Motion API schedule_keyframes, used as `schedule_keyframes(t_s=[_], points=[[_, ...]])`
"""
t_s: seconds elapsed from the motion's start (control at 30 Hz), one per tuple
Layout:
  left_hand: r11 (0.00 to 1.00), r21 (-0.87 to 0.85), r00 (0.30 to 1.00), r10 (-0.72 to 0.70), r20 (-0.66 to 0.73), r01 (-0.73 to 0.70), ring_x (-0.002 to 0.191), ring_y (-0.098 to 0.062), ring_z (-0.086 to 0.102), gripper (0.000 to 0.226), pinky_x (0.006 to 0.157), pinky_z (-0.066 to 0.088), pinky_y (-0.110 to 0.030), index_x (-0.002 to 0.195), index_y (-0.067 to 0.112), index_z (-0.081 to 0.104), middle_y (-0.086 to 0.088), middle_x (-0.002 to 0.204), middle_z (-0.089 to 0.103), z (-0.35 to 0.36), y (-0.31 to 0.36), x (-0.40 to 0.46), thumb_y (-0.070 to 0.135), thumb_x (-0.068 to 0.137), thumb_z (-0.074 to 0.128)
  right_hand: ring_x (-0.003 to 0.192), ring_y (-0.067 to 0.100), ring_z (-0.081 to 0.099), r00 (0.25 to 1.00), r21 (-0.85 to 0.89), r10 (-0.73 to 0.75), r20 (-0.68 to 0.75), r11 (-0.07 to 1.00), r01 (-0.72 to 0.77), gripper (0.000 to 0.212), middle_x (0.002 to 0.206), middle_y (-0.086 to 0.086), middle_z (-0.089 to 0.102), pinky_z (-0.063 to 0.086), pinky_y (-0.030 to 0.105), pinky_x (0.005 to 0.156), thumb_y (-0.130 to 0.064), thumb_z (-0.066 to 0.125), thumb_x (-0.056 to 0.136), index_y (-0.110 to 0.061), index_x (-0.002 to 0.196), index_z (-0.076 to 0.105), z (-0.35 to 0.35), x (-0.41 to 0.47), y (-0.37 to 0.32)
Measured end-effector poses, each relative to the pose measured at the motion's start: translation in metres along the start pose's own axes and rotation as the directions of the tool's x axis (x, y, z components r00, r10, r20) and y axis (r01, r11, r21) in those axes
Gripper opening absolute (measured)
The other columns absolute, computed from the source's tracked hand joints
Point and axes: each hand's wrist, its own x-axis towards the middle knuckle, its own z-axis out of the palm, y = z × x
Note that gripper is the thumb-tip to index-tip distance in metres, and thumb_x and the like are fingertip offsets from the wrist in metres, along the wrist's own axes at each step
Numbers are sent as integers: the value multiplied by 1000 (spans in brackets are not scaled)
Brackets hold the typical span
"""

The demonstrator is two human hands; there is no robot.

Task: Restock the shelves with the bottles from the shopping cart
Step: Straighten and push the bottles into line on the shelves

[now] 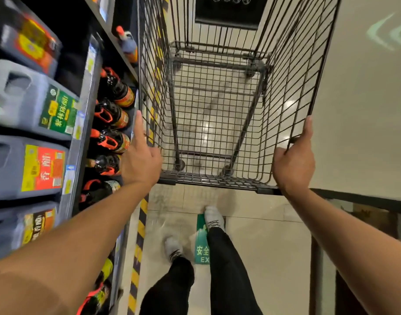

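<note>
Dark bottles (113,114) with orange-red caps lie in a row along the front edge of the lower shelf (81,142), just left of the wire shopping cart (213,105). The left hand (141,155) rests at the cart's near left corner, fingers straight and together. The right hand (293,162) grips the cart's right rim near its near corner, fingers curled round the wire

at the left of the frame, dark shelves (86,123) carry big grey jugs (31,103) with coloured labels and, lower, a row of dark bottles (111,114). the pale tiled floor (263,246) bears the wire cart (217,98).
</note>
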Motion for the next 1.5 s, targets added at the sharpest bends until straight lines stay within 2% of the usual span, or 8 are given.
schedule_keyframes(t_s=[0.17, 0.5, 0.6, 0.7, 0.83, 1.03, 1.1, 1.5], points=[[1000, 29, 1000, 4, -21, -4, 58, -30, 49, 85, 56, 48, -48, 158, 35, -7, -10, 75, 55, 2, 5, 5, 13, 93, 44, 77, 16, 60, 1000, -3, -9, 11, 1000, 9, 90, 154, 3, 46, 49, 33, 82, -8, 56, 93, -36, 159, 3, -2, 6, -3], [996, 86, 999, -22, 30, 20, 67, -33, 57, 84, 61, 53, -46, 154, 40, -18, -18, 109, 64, -7, 12, 2, 25, 99, 45, 113, 21, 59, 994, -65, -5, 111, 998, 13, 92, 148, 6, 44, 48, 37, 94, -15, 60, 97, -35, 159, -5, -15, 7, -8], [996, 80, 985, -39, 168, 25, 100, -39, 64, 87, 83, 55, -53, 152, 42, -21, -8, 161, 33, -21, 15, 1, 39, 100, 47, 120, 35, 58, 958, -80, -1, 286, 997, 24, 97, 146, 18, 42, 48, 53, 104, -27, 61, 97, -37, 157, -16, -33, 6, -17], [988, 152, 967, -71, 243, 35, 144, -40, 33, 84, 111, 36, -56, 158, 34, -10, 1, 169, 0, -47, 23, -21, 49, 100, 48, 144, 41, 33, 935, -195, -7, 355, 977, 81, 91, 163, 18, 17, 35, 56, 116, -39, 60, 97, -26, 161, -3, -55, -1, -34], [981, 160, 955, -150, 256, 111, 153, -30, 5, 72, 119, 18, -53, 160, 34, 7, 0, 169, -2, -96, 29, -79, 51, 101, 45, 145, 41, 28, 898, -267, -130, 420, 928, 259, 73, 162, 21, 21, 31, 55, 118, -46, 58, 96, -16, 155, 29, -85, -32, -85], [970, 71, 961, -241, 139, 233, 153, -34, 6, 77, 119, 18, -56, 161, 33, 4, 1, 169, 3, -193, 0, -153, 47, 100, 50, 104, 28, 60, 557, 27, -467, 687, 782, 622, 53, 130, 18, 63, 49, 51, 104, -34, 57, 96, -10, 143, 52, -96, -122, -204], [960, 46, 961, -276, 21, 275, 154, -33, 5, 76, 121, 16, -55, 160, 34, 5, 2, 169, 2, -228, -11, -177, 48, 100, 50, 118, 35, 60, 439, 143, -587, 681, 694, 706, 50, 128, 18, 64, 45, 46, 106, -31, 61, 94, -11, 140, 57, -100, -168, -245], [819, -35, 664, -489, -565, 573, 152, -18, -21, 74, 121, 0, -48, 155, 46, -12, 11, 165, -22, -373, -63, -401, 53, 102, 39, 152, 24, 6, -262, 637, -881, 393, 56, 769, 66, 166, 6, 10, 16, 47, 121, -37, 59, 99, -22, 157, 30, -163, -463, -321]])
